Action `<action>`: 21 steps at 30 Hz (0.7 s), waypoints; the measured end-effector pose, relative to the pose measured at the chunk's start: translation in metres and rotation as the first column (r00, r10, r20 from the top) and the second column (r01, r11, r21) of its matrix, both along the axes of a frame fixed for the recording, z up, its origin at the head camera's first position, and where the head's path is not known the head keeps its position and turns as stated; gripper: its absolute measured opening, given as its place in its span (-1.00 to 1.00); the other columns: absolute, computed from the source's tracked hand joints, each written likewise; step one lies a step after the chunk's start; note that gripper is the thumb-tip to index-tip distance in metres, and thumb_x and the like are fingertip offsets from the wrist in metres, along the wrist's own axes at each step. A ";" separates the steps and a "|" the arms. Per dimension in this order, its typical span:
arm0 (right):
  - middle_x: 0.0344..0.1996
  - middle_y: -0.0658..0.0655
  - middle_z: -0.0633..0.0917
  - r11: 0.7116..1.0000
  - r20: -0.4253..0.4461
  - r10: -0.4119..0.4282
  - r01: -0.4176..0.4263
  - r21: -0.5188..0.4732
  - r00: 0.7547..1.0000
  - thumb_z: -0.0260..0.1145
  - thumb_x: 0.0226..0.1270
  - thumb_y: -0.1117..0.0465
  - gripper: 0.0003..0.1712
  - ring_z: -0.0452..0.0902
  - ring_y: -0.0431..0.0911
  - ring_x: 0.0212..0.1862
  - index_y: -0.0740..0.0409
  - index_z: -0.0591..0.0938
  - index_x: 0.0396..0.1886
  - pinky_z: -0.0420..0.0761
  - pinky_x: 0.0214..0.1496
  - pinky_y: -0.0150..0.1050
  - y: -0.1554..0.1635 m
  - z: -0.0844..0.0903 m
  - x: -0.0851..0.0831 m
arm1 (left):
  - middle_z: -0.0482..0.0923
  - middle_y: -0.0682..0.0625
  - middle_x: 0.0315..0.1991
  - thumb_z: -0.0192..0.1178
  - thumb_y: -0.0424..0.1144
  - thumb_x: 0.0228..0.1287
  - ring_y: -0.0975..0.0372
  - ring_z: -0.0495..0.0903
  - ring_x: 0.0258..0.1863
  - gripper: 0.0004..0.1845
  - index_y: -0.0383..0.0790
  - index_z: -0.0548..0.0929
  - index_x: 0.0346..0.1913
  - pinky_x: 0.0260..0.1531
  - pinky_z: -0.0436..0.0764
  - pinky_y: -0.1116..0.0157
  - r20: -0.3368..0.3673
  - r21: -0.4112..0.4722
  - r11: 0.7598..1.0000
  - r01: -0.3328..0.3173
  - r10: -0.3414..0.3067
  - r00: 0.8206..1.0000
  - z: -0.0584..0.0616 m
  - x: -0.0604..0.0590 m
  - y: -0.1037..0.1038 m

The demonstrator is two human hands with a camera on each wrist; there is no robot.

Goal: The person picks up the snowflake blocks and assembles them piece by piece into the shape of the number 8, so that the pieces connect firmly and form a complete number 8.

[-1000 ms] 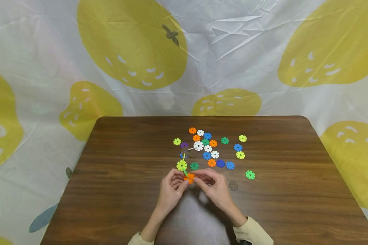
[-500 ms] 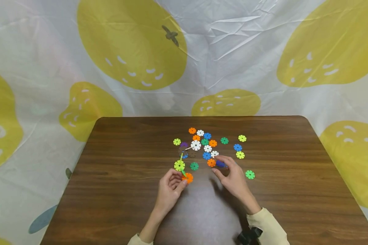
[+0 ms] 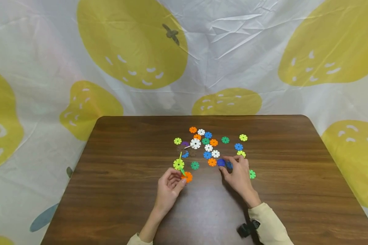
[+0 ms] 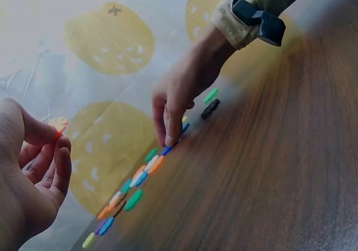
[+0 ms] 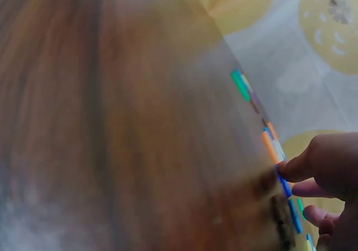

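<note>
Tabletop [image 3: 116, 177]: right hand [image 3: 239, 175] arched, fingertips [image 3: 225, 167] on blue disc [image 3: 229, 165].

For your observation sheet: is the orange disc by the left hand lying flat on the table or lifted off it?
Lifted: the left hand pinches the orange disc between thumb and finger, above the table.

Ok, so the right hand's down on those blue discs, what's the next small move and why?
Probably pinch the blue disc and lift it toward the left hand. The right hand has its fingertips on that disc flat on the table, not yet gripping it, while the left hand holds the orange disc of a joined piece, ready for another.
</note>
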State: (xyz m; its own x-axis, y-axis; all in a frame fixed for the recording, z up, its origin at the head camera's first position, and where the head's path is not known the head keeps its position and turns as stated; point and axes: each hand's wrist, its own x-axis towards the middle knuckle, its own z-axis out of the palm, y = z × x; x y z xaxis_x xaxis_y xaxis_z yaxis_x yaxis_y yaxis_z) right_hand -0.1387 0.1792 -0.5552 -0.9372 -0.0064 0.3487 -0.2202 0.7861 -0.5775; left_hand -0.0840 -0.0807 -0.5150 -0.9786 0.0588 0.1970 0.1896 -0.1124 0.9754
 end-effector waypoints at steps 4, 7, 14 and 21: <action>-0.16 0.44 0.55 0.999 -0.021 0.001 0.000 0.047 1.000 0.58 0.07 0.27 -0.63 0.36 0.31 -0.10 0.36 0.70 -0.15 0.34 -0.12 0.02 0.000 -0.003 -0.002 | 0.55 -0.53 -0.27 0.26 -0.63 0.20 0.36 0.61 -0.35 -0.77 -0.65 0.47 -0.12 -0.31 0.67 0.50 0.008 0.004 1.000 0.004 -0.004 1.000 0.000 -0.001 0.001; -0.12 0.43 0.53 0.999 0.022 0.009 -0.010 0.043 1.000 0.58 0.05 0.28 -0.63 0.34 0.30 -0.06 0.35 0.67 -0.18 0.33 -0.10 0.01 -0.001 -0.001 -0.002 | 0.55 -0.52 -0.27 0.26 -0.63 0.20 0.36 0.61 -0.35 -0.77 -0.64 0.48 -0.12 -0.31 0.67 0.50 0.013 0.003 1.000 -0.002 0.002 1.000 0.000 -0.001 0.001; -0.30 0.26 0.74 0.999 0.050 0.032 -0.031 -0.024 0.998 0.56 0.01 0.42 -0.66 0.46 0.17 -0.19 0.20 0.58 -0.27 0.32 -0.13 -0.09 -0.005 0.009 0.004 | 0.56 -0.48 -0.26 0.27 -0.62 0.20 0.35 0.61 -0.34 -0.77 -0.63 0.49 -0.12 -0.32 0.67 0.50 0.008 -0.008 1.000 -0.014 0.014 1.000 0.001 -0.003 0.001; -0.44 0.06 0.77 0.983 0.044 0.104 -0.096 -0.157 0.994 0.53 0.07 0.46 -0.73 0.66 -0.04 -0.35 0.14 0.66 -0.29 0.61 -0.24 -0.24 -0.020 0.026 0.018 | 0.56 -0.38 -0.32 0.28 -0.61 0.20 0.35 0.60 -0.39 -0.78 -0.62 0.49 -0.15 -0.38 0.65 0.50 0.025 -0.010 1.000 -0.027 0.027 0.999 0.000 -0.004 0.001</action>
